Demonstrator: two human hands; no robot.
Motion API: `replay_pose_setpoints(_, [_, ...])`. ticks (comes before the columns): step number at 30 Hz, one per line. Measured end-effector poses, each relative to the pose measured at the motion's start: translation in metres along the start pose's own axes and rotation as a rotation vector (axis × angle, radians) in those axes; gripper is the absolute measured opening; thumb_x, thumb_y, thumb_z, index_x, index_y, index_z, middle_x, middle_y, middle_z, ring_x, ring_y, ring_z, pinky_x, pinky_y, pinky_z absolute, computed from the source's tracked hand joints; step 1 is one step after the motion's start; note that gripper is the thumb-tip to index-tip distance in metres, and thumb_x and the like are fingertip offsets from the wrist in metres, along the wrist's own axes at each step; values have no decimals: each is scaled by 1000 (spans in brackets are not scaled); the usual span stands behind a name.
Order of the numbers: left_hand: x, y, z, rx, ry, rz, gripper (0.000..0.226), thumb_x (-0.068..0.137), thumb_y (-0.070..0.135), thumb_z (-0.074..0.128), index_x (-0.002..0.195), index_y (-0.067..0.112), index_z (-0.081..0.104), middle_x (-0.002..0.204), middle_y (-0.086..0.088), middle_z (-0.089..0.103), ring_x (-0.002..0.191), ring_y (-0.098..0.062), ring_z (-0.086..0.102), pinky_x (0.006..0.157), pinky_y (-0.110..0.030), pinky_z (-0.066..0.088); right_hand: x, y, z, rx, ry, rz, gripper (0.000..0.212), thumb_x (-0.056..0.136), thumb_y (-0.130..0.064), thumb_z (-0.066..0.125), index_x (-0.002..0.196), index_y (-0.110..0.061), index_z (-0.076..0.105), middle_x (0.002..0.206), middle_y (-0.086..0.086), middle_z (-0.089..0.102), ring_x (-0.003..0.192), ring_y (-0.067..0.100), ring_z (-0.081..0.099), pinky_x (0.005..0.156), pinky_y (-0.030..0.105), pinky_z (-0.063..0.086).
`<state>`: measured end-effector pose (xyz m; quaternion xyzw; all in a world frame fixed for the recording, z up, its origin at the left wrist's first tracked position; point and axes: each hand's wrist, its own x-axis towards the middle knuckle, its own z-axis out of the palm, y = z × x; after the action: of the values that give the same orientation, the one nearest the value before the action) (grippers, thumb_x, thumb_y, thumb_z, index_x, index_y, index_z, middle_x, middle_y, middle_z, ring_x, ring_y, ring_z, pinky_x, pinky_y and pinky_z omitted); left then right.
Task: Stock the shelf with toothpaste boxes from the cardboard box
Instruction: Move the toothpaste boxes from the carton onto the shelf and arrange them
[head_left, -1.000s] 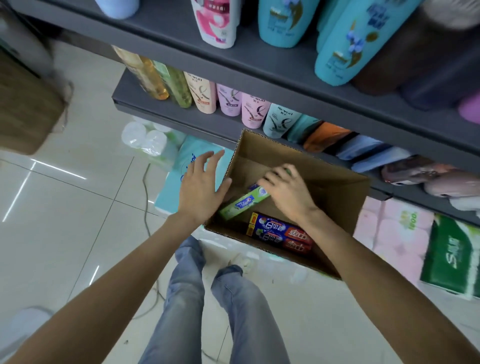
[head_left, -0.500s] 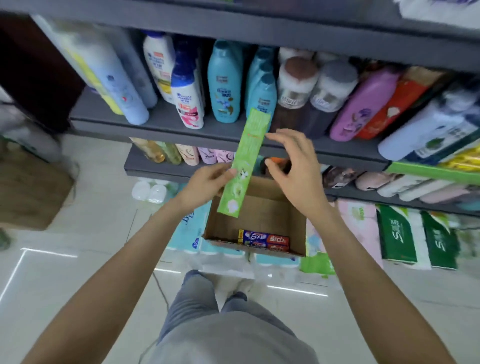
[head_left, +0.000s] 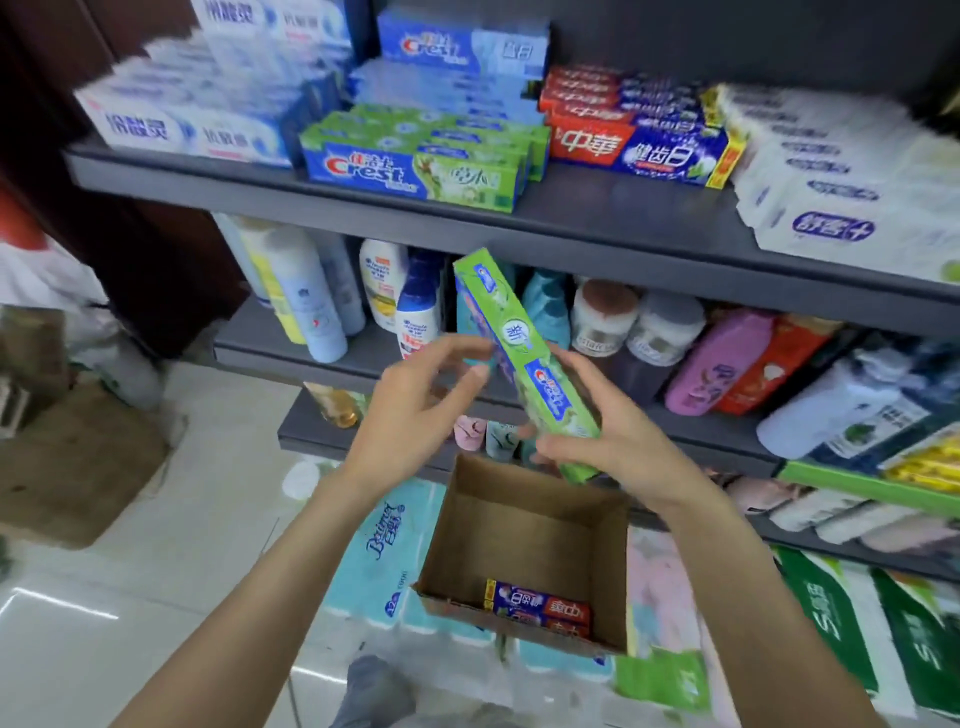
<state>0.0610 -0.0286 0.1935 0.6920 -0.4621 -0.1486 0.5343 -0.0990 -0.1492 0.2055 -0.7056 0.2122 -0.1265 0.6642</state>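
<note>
The long green cardboard toothpaste box (head_left: 524, 358), lifted from the brown cardboard box (head_left: 524, 551), is now pinched by right-hand fingers (head_left: 561, 447); left-hand fingers (head_left: 457, 358) are spread beside it, below the grey shelf (head_left: 597, 218).

A green toothpaste box (head_left: 524, 358) is standing tilted in the air above the cardboard box, its top end leaning to the left and its blue logo facing the camera. The brown cardboard box (head_left: 524, 525) is sitting open below it, with a red and blue toothpaste box (head_left: 537, 613) lying flat against its near wall. The grey shelf (head_left: 571, 218) above is carrying stacks of green, blue, red and white toothpaste boxes lying on their sides.
</note>
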Motion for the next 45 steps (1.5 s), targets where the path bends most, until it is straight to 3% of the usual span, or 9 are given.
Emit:
replay_pose_setpoints(4, [51, 11, -46, -89, 146, 135, 48, 83, 26, 66, 126, 23, 45, 119, 17, 54, 98, -4, 57, 81, -21, 49, 15, -38, -28, 180, -206, 44, 83, 53, -13, 87, 124, -15, 43, 114, 9, 67, 103, 36, 65, 73, 44, 58])
replay_pose_setpoints(7, [91, 24, -80, -70, 49, 177, 60, 77, 40, 67, 130, 24, 45, 126, 9, 51, 102, -11, 58, 91, -27, 48, 44, -64, -40, 167, -212, -20, 55, 59, -15, 75, 111, -14, 59, 103, 14, 69, 92, 29, 68, 71, 38, 58])
replay_pose_setpoints(10, [126, 33, -107, -110, -56, 222, 49, 83, 27, 69, 127, 20, 49, 116, 1, 58, 101, -16, 59, 91, -35, 50, 72, -95, -41, -64, -106, -123, 36, 65, -15, 75, 100, -26, 70, 95, -1, 71, 83, 11, 65, 72, 23, 53])
replay_pose_setpoints(14, [174, 41, -129, -105, 52, 315, 44, 84, 13, 68, 123, 17, 50, 96, 9, 55, 88, 1, 60, 76, -15, 47, 126, -133, -37, -401, 167, -252, 35, 74, -14, 76, 102, -30, 62, 98, -21, 66, 90, -10, 59, 86, 11, 47])
replay_pose_setpoints(16, [197, 35, -139, -94, 126, 319, 45, 82, 19, 70, 121, 24, 48, 103, 5, 57, 92, -9, 62, 76, -25, 52, 155, -146, -39, -513, 239, -316, 39, 73, -16, 78, 106, -28, 61, 106, -16, 64, 100, -6, 58, 93, 13, 42])
replay_pose_setpoints(20, [226, 11, -156, 229, 270, 321, 50, 86, 25, 66, 128, 20, 41, 115, 7, 57, 100, -9, 57, 84, -32, 48, 208, -167, -49, -747, 465, -448, 42, 76, -19, 77, 116, -19, 64, 113, 0, 66, 105, 10, 59, 93, 24, 43])
replay_pose_setpoints(24, [233, -9, -152, 823, 71, 394, 66, 80, 66, 31, 120, 20, 55, 115, 0, 64, 104, -23, 60, 82, -35, 45, 273, -188, -65, -1112, 528, -484, 42, 78, -25, 74, 118, -17, 63, 110, 8, 62, 102, 26, 55, 89, 36, 41])
replay_pose_setpoints(31, [238, -26, -149, 878, 4, 457, 71, 79, 71, 20, 111, 25, 64, 108, 5, 67, 98, -17, 62, 77, -30, 45, 341, -171, -59, -1476, 504, -356, 27, 89, -26, 59, 116, -23, 58, 124, 6, 54, 114, 30, 44, 93, 39, 34])
replay_pose_setpoints(45, [146, -4, -79, 305, 211, 808, 24, 93, 14, 48, 92, 4, 69, 80, -3, 68, 74, -21, 57, 74, -26, 42, 130, -95, -1, -1011, 707, -699, 15, 90, -17, 56, 99, -15, 68, 87, -3, 70, 70, 3, 56, 66, 24, 49])
